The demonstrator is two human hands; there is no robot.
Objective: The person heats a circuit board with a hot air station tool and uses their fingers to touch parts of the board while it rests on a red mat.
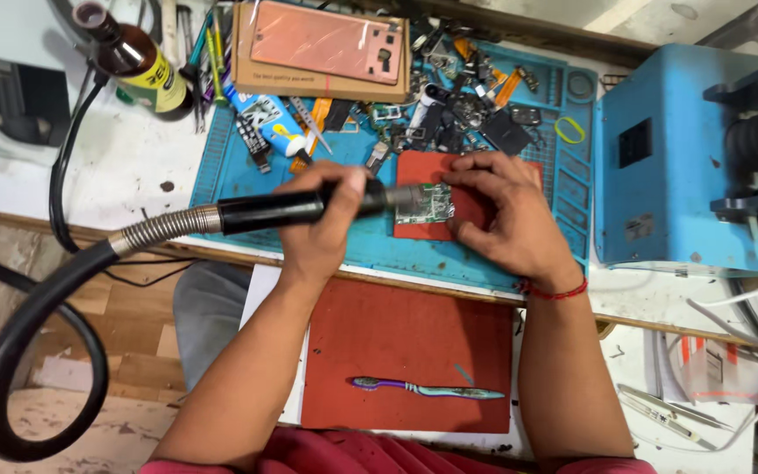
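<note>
My left hand [322,219] grips a black hot-air wand [282,209] with a metal nozzle, fed by a thick black hose [37,325]. The nozzle tip points at a small green circuit board [425,204]. The board lies on a small red pad [436,193] on a blue work mat [379,246]. With my right hand [506,215] I press fingers on the board's right edge and the pad, and there is a red thread on that wrist.
A larger red mat [405,338] with a purple toothbrush [427,388] lies near me. Loose phone parts [467,96], a pink phone back on a cardboard box [322,44], a brown bottle [133,57], tweezers [668,412] and a blue machine [677,158] surround the work mat.
</note>
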